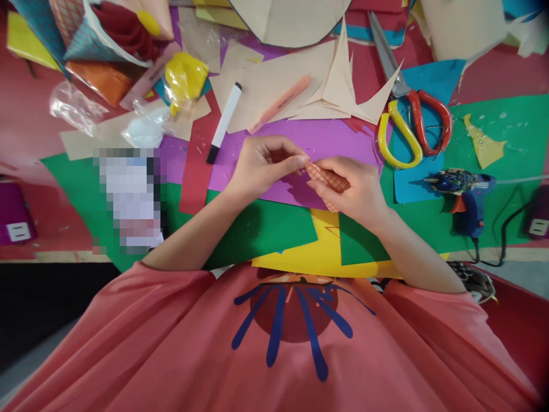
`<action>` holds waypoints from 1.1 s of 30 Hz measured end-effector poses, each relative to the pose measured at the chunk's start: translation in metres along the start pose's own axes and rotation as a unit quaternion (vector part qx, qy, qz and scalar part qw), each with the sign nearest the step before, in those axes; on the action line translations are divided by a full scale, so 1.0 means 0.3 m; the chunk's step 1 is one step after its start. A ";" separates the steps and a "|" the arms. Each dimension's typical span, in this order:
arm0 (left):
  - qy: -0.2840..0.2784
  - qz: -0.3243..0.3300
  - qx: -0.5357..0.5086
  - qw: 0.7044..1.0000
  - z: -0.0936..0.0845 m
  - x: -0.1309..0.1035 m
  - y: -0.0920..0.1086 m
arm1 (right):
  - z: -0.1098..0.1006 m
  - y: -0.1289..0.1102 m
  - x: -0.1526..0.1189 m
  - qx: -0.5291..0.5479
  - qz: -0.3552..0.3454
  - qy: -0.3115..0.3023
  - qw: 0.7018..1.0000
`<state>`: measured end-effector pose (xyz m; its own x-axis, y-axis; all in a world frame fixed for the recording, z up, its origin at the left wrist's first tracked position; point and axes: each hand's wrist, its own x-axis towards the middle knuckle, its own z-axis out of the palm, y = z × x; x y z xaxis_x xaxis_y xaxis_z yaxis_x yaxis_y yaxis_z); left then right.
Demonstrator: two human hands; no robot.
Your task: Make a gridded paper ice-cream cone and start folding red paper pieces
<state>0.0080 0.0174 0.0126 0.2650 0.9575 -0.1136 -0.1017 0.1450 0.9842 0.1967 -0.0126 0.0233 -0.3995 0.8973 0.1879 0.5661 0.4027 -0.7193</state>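
Observation:
Between my two hands is a small piece of orange-and-white checked material [328, 176], folded or rolled. The thumb and fingers of my left hand [268, 166] pinch its upper left tip. My right hand [354, 186] grips its wider part, with the thumb below and the fingers above; part of the piece is hidden there. Both hands are over a purple sheet [240, 166], and green sheets [274, 229] and a yellow sheet [295, 260] lie nearer my body.
Scissors with red and yellow handles [401, 134] and a blue glue gun [469, 209] lie right. A white marker [224, 123], a red strip [195, 177] and a pixelated object [132, 200] are left. Cream paper scraps [338, 80] and plastic-wrapped yellow material [186, 74] lie farther back.

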 end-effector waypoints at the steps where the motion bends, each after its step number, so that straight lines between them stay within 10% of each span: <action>1: 0.002 -0.007 0.003 1.000 0.002 -0.001 0.003 | 0.000 0.000 -0.002 -0.007 0.001 -0.002 1.000; 16: -0.030 -0.079 -0.101 0.991 -0.003 0.005 -0.001 | -0.012 -0.020 -0.013 -0.094 -0.042 -0.016 0.995; 33: -0.027 0.076 0.035 0.996 -0.024 0.000 0.004 | -0.033 -0.025 0.012 0.236 0.121 -0.012 0.964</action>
<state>0.0010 0.0194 0.0127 0.3030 0.9521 0.0421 -0.0779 -0.0193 0.9968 0.1981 -0.0108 0.0360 -0.3168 0.9478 -0.0359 0.2569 0.0493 -0.9652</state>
